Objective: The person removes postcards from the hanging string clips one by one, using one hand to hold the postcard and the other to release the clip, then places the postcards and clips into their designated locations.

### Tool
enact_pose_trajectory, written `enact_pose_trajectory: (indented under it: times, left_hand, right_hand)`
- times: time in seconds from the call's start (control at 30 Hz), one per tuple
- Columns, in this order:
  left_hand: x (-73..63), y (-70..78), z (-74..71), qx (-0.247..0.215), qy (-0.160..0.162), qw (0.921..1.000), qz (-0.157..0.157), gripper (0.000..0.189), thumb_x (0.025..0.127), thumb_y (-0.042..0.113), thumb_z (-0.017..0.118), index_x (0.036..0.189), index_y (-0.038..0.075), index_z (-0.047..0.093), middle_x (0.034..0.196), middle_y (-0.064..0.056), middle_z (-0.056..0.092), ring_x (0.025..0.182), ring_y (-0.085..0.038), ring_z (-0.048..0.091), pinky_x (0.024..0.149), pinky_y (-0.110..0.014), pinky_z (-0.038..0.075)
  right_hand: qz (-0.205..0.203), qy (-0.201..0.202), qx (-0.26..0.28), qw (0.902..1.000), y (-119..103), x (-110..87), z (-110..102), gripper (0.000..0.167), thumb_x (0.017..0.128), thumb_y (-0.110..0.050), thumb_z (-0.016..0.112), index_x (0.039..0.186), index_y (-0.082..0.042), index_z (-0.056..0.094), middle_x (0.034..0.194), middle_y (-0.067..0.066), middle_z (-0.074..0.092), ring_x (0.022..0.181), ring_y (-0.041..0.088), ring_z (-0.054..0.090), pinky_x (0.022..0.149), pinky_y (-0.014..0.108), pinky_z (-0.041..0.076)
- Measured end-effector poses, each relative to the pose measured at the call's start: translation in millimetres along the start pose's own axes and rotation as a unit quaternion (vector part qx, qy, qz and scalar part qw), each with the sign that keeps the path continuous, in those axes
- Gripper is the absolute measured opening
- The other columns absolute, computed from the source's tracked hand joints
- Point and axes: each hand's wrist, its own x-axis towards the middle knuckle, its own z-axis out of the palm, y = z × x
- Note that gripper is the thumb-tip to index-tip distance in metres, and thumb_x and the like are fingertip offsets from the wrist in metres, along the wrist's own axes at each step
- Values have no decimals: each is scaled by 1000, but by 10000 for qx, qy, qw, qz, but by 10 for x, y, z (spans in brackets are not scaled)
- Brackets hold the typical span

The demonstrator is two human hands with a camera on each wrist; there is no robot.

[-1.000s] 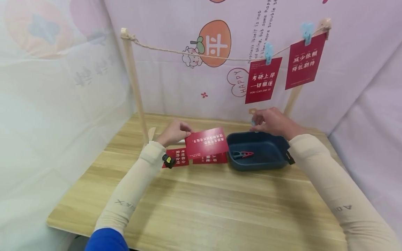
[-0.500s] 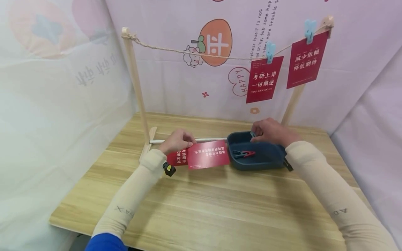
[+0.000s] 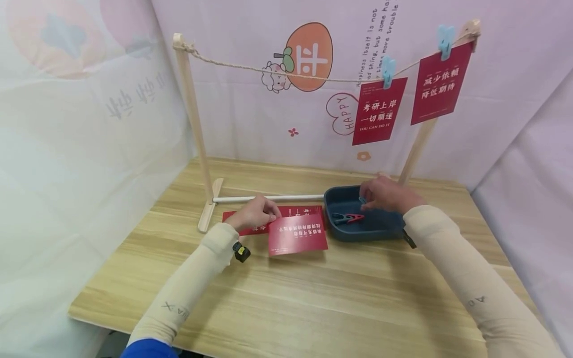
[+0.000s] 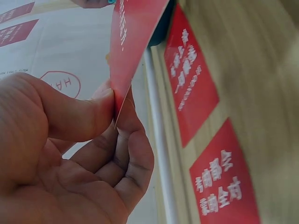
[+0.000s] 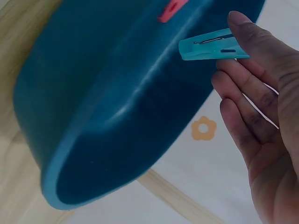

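Note:
My left hand [image 3: 257, 215] pinches a red card [image 3: 297, 237] by its corner, thumb on one face and fingers behind, as the left wrist view shows. The card is tilted, its white print upside down in the head view. Below and behind it, two more red cards [image 4: 191, 79] lie on the table. My right hand [image 3: 385, 193] pinches a light blue clothespin [image 5: 210, 45] between thumb and fingers, over the dark blue basin [image 3: 367, 233]. Inside the basin lie a dark clothespin [image 3: 341, 219] and a red clothespin [image 3: 355, 217].
A wooden stand with a left post [image 3: 193, 114] carries a sagging twine [image 3: 250, 68]. Toward its right end hang two red cards [image 3: 379, 112], each under a light blue clothespin [image 3: 388, 72]. A white rod [image 3: 286, 198] runs low along the table [image 3: 340, 293].
My left hand has moved slightly right and down with the card, which now tilts nearer the front. My right hand has sunk toward the basin, still pinching the clothespin.

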Motion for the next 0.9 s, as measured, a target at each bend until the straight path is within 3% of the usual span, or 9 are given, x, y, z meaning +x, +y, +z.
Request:
enact_pose_trajectory:
  times: [0.17, 0.3, 0.6, 0.9]
  left_hand:
    - [-29, -76, 83, 109, -18, 9999, 88, 15, 97, -4, 65, 100, 3, 78, 101, -11, 77, 90, -18, 66, 78, -25, 55]
    - [-48, -134, 136, 103, 1, 9998, 167, 14, 96, -5, 66, 98, 1, 78, 100, -13, 77, 90, -19, 67, 76, -25, 56]
    - [-77, -213, 252, 84, -154, 9998, -94, 13, 98, -2, 66, 100, 4, 78, 96, -9, 76, 90, -17, 67, 80, -26, 56]
    - [-98, -239, 349, 237, -132, 9996, 63, 15, 96, -6, 64, 99, 2, 77, 96, -10, 76, 86, -18, 67, 76, -24, 56]
  right_hand:
    - [103, -254, -188, 9994, 51, 47, 92, 31, 86, -20, 89, 110, -6, 73, 98, 8, 75, 87, 21, 68, 84, 42, 64]
    - [168, -466, -378, 9981, 85, 67, 196, 30, 86, -20, 89, 108, -6, 73, 93, 6, 73, 81, 20, 64, 79, 40, 63]
    - [-84, -330, -945, 9949, 93, 117, 322, 27, 83, -20, 91, 100, -7, 74, 80, 2, 70, 72, 15, 61, 76, 38, 61]
    - [-112, -375, -1253, 9913, 70, 155, 403, 25, 81, -19, 93, 96, -8, 76, 81, 1, 70, 72, 17, 59, 73, 38, 59]
